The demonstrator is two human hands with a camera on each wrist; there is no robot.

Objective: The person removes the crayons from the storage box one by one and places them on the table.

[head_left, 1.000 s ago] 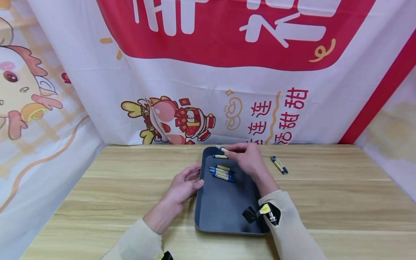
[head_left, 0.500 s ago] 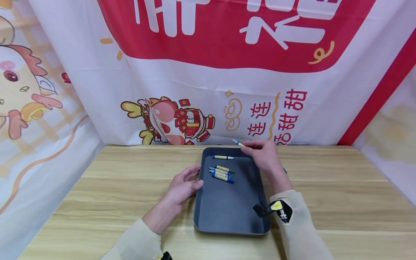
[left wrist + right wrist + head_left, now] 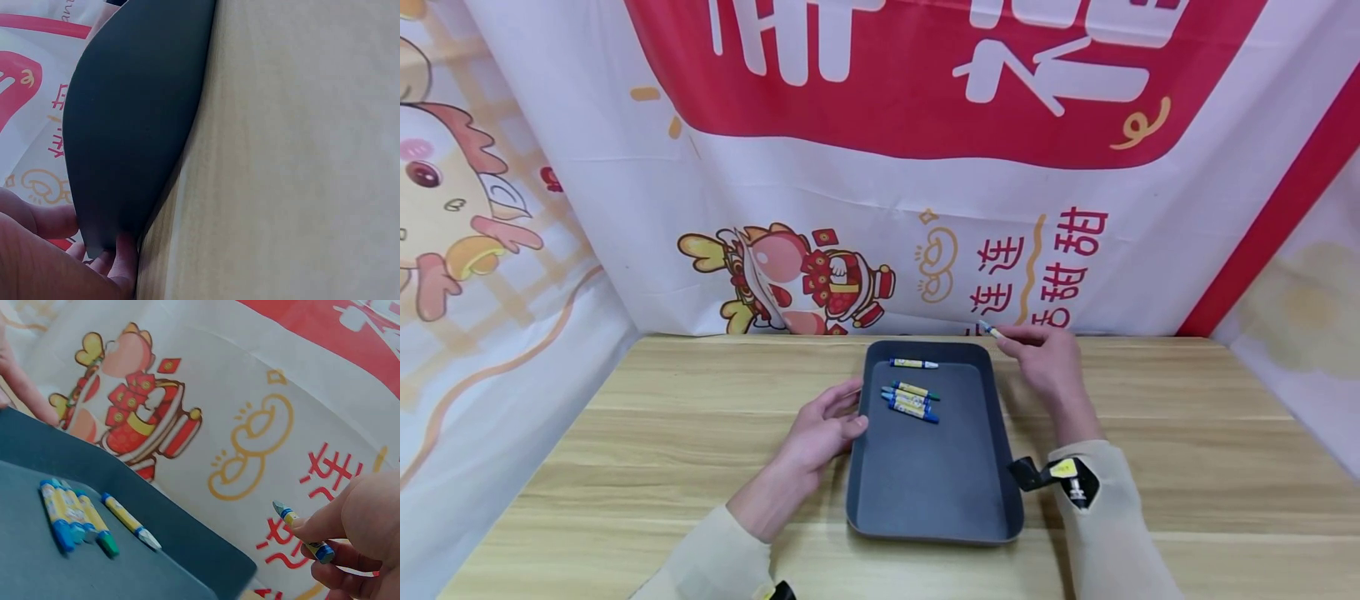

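Note:
My left hand (image 3: 820,429) grips the left side wall of a dark grey tray (image 3: 936,492), thumb at the rim. The left wrist view shows its fingertips against the tray's outer wall (image 3: 134,125). Beyond the tray's far right corner, my right hand (image 3: 1052,367) pinches a crayon (image 3: 289,517) with a pale grey-blue tip and yellow wrapper, held above the table. Inside the tray, a white-tipped crayon (image 3: 910,363) lies alone near the far wall. Closer in, several blue and green crayons (image 3: 913,404) lie side by side.
The tray stands on a wood-grain table (image 3: 700,400). A printed red and white cloth (image 3: 850,183) hangs along the table's far edge, close behind the tray and my right hand. Another cloth (image 3: 512,275) hangs at the left.
My right hand has moved right with the crayon, from over the tray to beyond its right wall. It now covers the spot where two crayons lay on the table. My left hand stays put.

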